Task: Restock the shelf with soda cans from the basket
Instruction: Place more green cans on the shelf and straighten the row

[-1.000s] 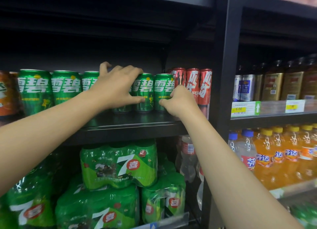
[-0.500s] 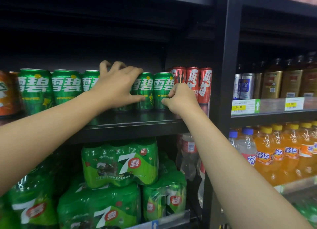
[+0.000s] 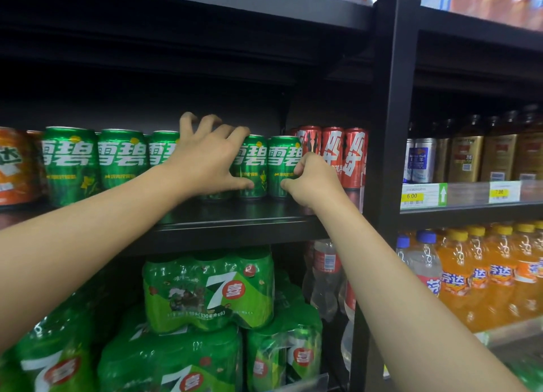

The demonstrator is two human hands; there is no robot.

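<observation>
Green aluminium soda cans (image 3: 282,166) upright on black shelf (image 3: 235,215); left hand (image 3: 210,159) grasps one, right hand (image 3: 313,180) pinches rightmost, nearer.

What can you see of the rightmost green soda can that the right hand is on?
The rightmost green soda can is shiny green metal with large white characters. It stands upright, last in the green row on the black shelf, beside the slim red cans. The right hand pinches its right side; its base is partly hidden.
</observation>
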